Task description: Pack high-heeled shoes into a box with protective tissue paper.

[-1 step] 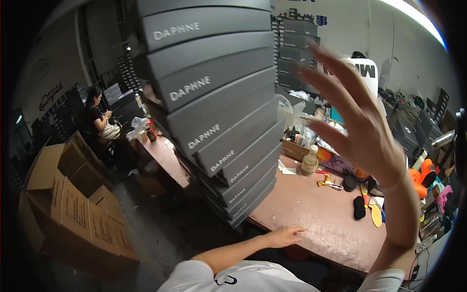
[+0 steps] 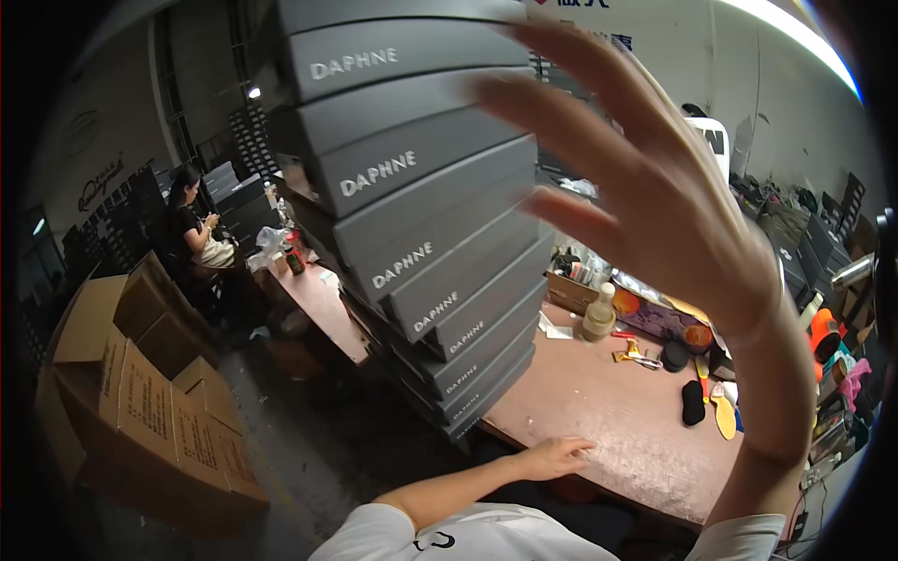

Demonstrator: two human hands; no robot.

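A tall stack of dark grey shoe boxes with pale lettering on their ends rises beside the worktable, some boxes set slightly askew. My right hand is raised in front of its right side, fingers spread and a little blurred, with nothing in the grasp. Whether the fingertips touch the upper boxes I cannot tell. Down at the near edge of the pink tabletop, my left hand lies with loosely stretched fingers and holds nothing.
On the table stand a bottle of yellowish liquid, a round black container, a black brush-like item and a yellow insole-shaped piece. An open cardboard carton sits on the floor at left. A person sits behind it.
My right hand has moved left and closer to the box stack, its fingers now overlapping the boxes in view. My left hand stays at the table edge.
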